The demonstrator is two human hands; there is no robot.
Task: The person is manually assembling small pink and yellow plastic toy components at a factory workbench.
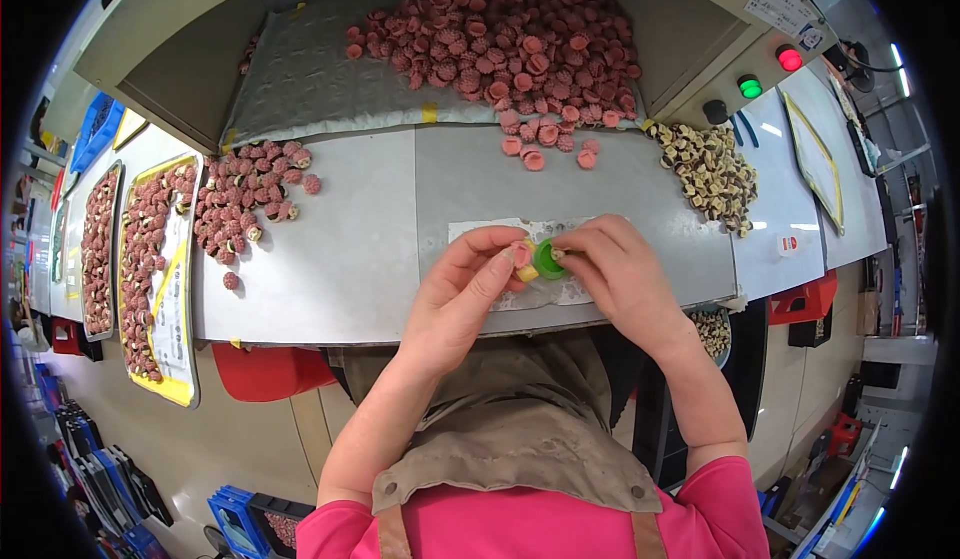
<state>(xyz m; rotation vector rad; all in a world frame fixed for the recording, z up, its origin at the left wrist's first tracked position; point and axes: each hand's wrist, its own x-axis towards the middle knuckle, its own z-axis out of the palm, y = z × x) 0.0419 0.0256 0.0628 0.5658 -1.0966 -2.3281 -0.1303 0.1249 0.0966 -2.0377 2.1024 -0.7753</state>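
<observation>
My left hand (455,284) pinches a hollow pink raspberry-shaped cup (521,256) between thumb and fingers. Close beside it is a small round container with a green rim (547,260) and a yellow side; what supports it cannot be made out. My right hand (622,277) has its fingertips together at that rim, closed on a small cream-coloured piece (558,255). Both hands are above a speckled white sheet (570,292) at the table's near edge. Loose pink cups (533,161) lie beyond them, and a heap of cream-and-black pieces (708,174) sits to the right.
A large heap of pink cups (520,39) fills the hooded recess behind. Assembled raspberry pieces (240,194) are piled at left, beside yellow-edged trays (180,329) of more. A control panel with red and green lights (750,86) and blue-handled pliers (748,129) are at right.
</observation>
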